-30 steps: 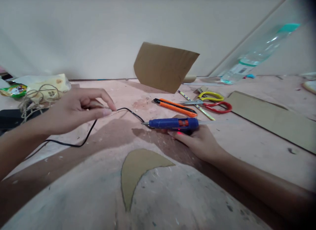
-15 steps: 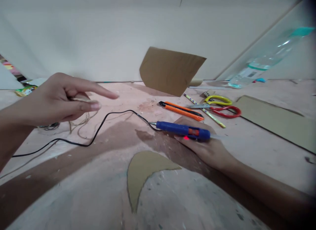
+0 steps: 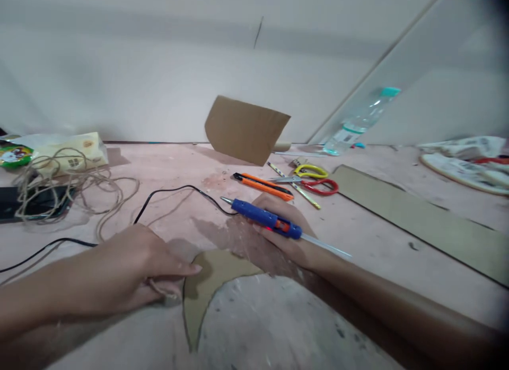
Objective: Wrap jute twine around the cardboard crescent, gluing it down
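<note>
A blue glue gun [image 3: 264, 217] with a clear glue stick out of its rear is held in my right hand [image 3: 294, 237], its metal tip pointing left. My left hand [image 3: 143, 266] is low at the left, its fingers closed round an end of twine [image 3: 163, 291]. The left index fingertip lies at the upper left edge of a curved, crescent-like cardboard piece [image 3: 207, 282] on the table. That piece lies flat below the glue gun, with hand shadow over part of it.
Tangled twine [image 3: 85, 184] lies over a dark object and beside a tissue pack [image 3: 93, 150]. An orange cutter [image 3: 264, 186], scissors [image 3: 310, 180], a pencil [image 3: 308, 197], a bottle [image 3: 353, 127] and a cardboard strip [image 3: 417, 216] are behind and right. Cardboard [image 3: 246, 129] leans near the wall. A black cord [image 3: 175, 188] crosses the table.
My left hand has come down to the crescent cardboard, still with the twine. The view has shifted, showing more of the left and right sides. The glue gun remains in my right hand.
</note>
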A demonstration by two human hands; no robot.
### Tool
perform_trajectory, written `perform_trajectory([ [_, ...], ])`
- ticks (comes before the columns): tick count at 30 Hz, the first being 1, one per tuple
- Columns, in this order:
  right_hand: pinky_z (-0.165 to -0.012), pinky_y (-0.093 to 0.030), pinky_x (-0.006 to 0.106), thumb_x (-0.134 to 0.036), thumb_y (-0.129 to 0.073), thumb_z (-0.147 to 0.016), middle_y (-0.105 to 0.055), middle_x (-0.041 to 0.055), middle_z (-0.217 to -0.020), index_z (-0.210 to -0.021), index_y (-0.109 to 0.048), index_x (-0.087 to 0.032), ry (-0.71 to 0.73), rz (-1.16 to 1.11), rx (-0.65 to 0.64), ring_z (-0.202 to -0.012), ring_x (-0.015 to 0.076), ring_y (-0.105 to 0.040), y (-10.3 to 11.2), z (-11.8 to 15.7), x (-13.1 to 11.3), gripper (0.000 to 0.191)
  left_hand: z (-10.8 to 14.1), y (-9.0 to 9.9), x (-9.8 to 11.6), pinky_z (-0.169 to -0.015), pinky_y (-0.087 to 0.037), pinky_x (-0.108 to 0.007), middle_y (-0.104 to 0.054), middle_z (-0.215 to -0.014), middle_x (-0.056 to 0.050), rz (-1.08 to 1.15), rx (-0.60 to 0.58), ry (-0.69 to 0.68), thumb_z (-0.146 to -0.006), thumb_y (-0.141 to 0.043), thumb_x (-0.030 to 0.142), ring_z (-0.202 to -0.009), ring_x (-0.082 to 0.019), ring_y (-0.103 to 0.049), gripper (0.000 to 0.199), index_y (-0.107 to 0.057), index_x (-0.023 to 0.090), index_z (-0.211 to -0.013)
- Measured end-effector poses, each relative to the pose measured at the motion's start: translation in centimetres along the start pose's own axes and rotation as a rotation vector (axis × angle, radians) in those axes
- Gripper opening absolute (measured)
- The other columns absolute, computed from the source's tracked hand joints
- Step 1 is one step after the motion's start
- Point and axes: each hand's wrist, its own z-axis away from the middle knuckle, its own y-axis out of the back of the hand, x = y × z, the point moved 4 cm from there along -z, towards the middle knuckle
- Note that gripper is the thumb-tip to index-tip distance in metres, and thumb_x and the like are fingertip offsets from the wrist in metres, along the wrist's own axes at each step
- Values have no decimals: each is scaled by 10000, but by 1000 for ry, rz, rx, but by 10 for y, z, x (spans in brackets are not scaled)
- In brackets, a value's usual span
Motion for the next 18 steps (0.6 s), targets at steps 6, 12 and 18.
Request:
perform_trajectory([
  [6, -724, -521, 350, -569, -702, -1035, -735, 41, -896, -941, -703, -233, -30, -68, 3, -801, 220, -661, -1, 0, 0, 350, -2, -25, -12, -732, -544, -269, -862, -1032, -19, 19, 6, -105, -1068, -790, 529, -869, -191, -821, 442, -780, 250, -1410],
  [12, -696, -546, 355, -594, -696, -1046, -715, 43, -841, -872, -695, -232, -86, -158, -2, -761, 218, -663, -3, 2, 2, 402, 0, -41, -5, -635, -509, -331, -819, -923, -35, -190, 168, -191, -1233, -401, 519, -747, -210, -777, 462, -719, 187, -1279],
  [18, -687, -551, 352, -557, -745, -1017, -726, 41, -817, -866, -700, -237, -144, -221, 0, -743, 222, -674, -6, 4, 3, 357, 4, -41, -4, -573, -501, -346, -804, -926, -57, -299, 219, -259, -1237, -413, 445, -734, -223, -753, 389, -668, 155, -1282],
])
